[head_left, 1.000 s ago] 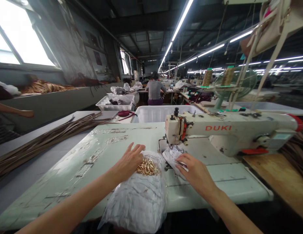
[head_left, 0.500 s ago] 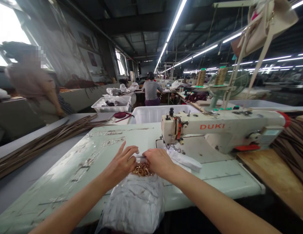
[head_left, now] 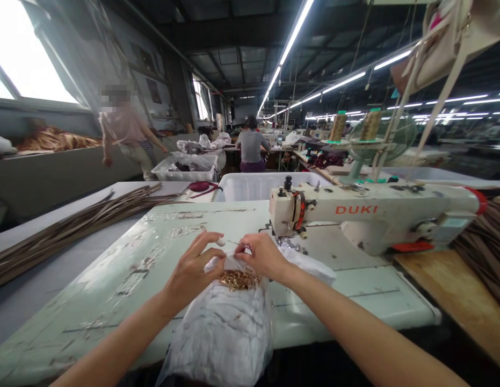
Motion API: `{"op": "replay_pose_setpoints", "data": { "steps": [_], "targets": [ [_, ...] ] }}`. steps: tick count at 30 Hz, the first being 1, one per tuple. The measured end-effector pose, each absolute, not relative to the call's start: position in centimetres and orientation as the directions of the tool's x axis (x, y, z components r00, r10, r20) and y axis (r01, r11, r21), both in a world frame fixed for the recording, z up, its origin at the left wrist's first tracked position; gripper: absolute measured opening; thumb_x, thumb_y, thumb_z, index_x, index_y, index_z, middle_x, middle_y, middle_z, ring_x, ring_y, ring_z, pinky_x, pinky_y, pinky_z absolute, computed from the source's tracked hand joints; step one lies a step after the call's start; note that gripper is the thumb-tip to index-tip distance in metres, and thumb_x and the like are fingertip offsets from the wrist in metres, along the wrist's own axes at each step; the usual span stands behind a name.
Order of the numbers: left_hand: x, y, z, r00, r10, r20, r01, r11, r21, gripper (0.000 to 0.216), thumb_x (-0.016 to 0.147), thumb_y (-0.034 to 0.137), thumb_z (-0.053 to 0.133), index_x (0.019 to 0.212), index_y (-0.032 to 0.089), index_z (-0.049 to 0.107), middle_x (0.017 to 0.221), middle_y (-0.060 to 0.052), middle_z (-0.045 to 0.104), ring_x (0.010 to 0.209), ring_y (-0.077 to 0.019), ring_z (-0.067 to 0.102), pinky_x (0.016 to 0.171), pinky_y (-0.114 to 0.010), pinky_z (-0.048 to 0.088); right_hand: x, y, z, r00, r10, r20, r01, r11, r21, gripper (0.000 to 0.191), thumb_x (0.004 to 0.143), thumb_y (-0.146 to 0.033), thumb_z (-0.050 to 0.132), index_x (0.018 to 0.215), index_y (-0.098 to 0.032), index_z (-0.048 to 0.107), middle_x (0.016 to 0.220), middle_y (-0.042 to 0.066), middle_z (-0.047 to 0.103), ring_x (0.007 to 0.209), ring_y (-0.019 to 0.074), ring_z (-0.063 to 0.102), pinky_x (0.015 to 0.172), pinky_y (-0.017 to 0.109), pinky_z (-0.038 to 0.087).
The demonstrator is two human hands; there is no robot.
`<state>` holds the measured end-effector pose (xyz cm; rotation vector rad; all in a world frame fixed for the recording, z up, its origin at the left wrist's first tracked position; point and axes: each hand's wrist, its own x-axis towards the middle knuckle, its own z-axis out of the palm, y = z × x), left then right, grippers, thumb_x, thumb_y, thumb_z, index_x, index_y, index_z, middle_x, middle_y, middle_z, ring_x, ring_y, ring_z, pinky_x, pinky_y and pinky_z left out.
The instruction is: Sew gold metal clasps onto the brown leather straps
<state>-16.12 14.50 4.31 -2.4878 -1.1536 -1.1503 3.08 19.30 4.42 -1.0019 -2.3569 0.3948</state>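
Near the frame's centre, the right hand (head_left: 266,259) pinches a thin metal tool (head_left: 235,243); the left hand (head_left: 188,269) has thumb and forefinger parted, gold-coloured hardware (head_left: 238,280) just below, above whitish plastic (head_left: 221,333).

Left hand (head_left: 190,265): one fingertip covered by a small white cap (head_left: 220,242), rounded in outline; material cannot be told. Right hand (head_left: 265,257): bare-fingered, as far as can be seen. Left forearm (head_left: 127,328) and right forearm (head_left: 346,318): tapered toward the wrist, uncovered along the full length shown.
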Motion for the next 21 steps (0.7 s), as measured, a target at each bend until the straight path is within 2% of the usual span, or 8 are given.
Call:
{"op": "replay_pose_setpoints", "data": {
  "steps": [5, 10, 14, 18, 21],
  "targets": [
    [-16.8, 14.5, 4.5, 0.462, 0.612, 0.642, 0.702, -0.695, 0.157, 0.015, 0.086, 0.014, 0.048, 0.090, 0.021, 0.061, 0.106, -0.005, 0.052, 0.107, -0.0187, 0.052, 0.105, -0.044, 0.030, 3.2, 18.7, 4.7, -0.562, 0.736, 0.379, 0.587, 0.677, -0.445, 0.009, 0.080, -0.025, 0.060, 0.078, -0.020, 0.067, 0.081, -0.002, 0.067, 0.073, 0.0118, 0.058, 0.063, 0.021, 0.034],
    [-18.0, 14.2, 4.9, 0.424, 0.800, 0.424, 0.799, -0.551, 0.240, 0.014, 0.082, 0.025, 0.053, 0.096, 0.024, 0.057, 0.119, -0.005, 0.051, 0.100, -0.0200, 0.056, 0.089, -0.033, 0.043, 3.5, 18.6, 5.0, -0.589, 0.704, 0.398, 0.582, 0.711, -0.395, 0.009, 0.081, -0.026, 0.061, 0.076, -0.019, 0.065, 0.076, -0.002, 0.065, 0.067, 0.0105, 0.054, 0.059, 0.021, 0.030],
    [-18.3, 13.8, 4.6, 0.314, 0.908, 0.275, 0.853, -0.397, 0.337, 0.017, 0.073, 0.019, 0.051, 0.089, 0.023, 0.053, 0.088, 0.000, 0.063, 0.080, -0.0184, 0.062, 0.073, -0.029, 0.048, 4.1, 18.2, 4.7, -0.679, 0.641, 0.359, 0.528, 0.765, -0.369, 0.010, 0.081, -0.026, 0.061, 0.075, -0.019, 0.063, 0.077, -0.003, 0.064, 0.065, 0.0092, 0.054, 0.058, 0.021, 0.029],
    [-17.9, 13.3, 4.7, 0.184, 0.933, 0.308, 0.867, -0.302, 0.397, 0.012, 0.075, 0.019, 0.048, 0.083, 0.023, 0.056, 0.077, 0.002, 0.065, 0.070, -0.0154, 0.063, 0.066, -0.024, 0.048, 4.5, 18.0, 4.8, -0.691, 0.652, 0.312, 0.574, 0.757, -0.312, 0.011, 0.084, -0.028, 0.059, 0.079, -0.021, 0.065, 0.081, -0.002, 0.065, 0.068, 0.0106, 0.056, 0.058, 0.022, 0.029],
    [-17.6, 13.3, 5.3, 0.140, 0.925, 0.352, 0.843, -0.298, 0.448, 0.011, 0.075, 0.022, 0.052, 0.081, 0.023, 0.061, 0.069, 0.004, 0.066, 0.065, -0.0145, 0.064, 0.064, -0.023, 0.048, 3.8, 18.0, 5.1, -0.680, 0.682, 0.269, 0.615, 0.731, -0.296, 0.014, 0.078, -0.036, 0.066, 0.085, -0.024, 0.067, 0.085, -0.003, 0.067, 0.072, 0.0134, 0.059, 0.058, 0.023, 0.029]
  ]
}}
